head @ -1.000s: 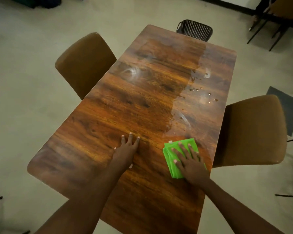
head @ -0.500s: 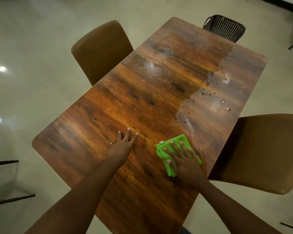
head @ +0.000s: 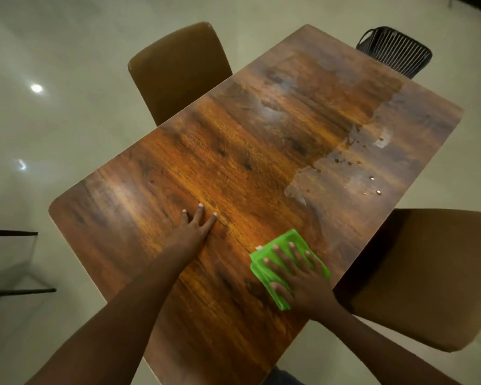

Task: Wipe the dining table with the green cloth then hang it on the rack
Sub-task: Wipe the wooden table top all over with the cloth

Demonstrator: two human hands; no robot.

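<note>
The right hand [head: 297,276] presses flat, fingers spread, on the folded green cloth [head: 285,241] at the 5 o'clock edge of the glossy wood-grain dining table [head: 233,151]. The left hand [head: 190,234] rests flat, fingers straight, at 9 o'clock of the cloth.

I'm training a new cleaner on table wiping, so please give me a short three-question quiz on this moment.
1. True or false: the right hand presses the green cloth flat on the dining table.
2. Where do the water droplets lie? A: at the table's near end. B: on its far right part, beyond the cloth. C: by its far left corner.
3. What is the left hand holding?
Key: 1 true; 2 B; 3 nothing, it rests flat on the bare wood.
</note>
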